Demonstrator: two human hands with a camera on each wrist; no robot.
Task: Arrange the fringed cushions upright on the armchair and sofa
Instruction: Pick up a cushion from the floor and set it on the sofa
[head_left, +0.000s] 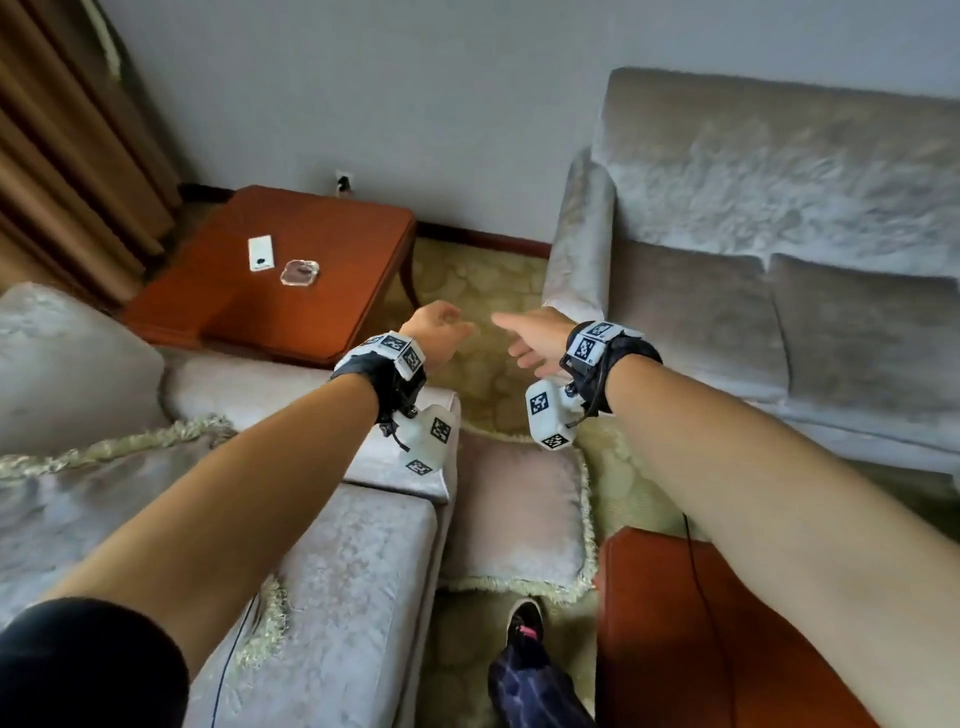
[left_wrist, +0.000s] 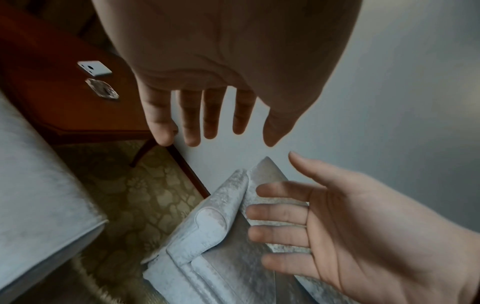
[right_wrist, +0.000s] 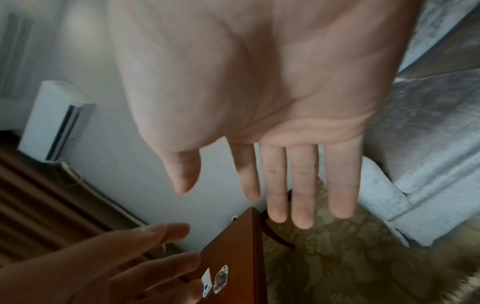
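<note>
I am holding both arms out over the gap between the armchair (head_left: 358, 545) and the sofa (head_left: 779, 208), my left hand (head_left: 439, 332) and right hand (head_left: 535, 340) both spread in a wide, empty grip, fingers straight. The pink fringed cushion (head_left: 519, 509) is lying flat on the carpet (head_left: 478, 291), below and behind my wrists, just beside the armchair's front (its fringe touching the rug). I am judging it sits slightly nearer my right hand. Another fringed cushion (head_left: 93, 467) is lying on the armchair seat, under my left forearm.
</note>
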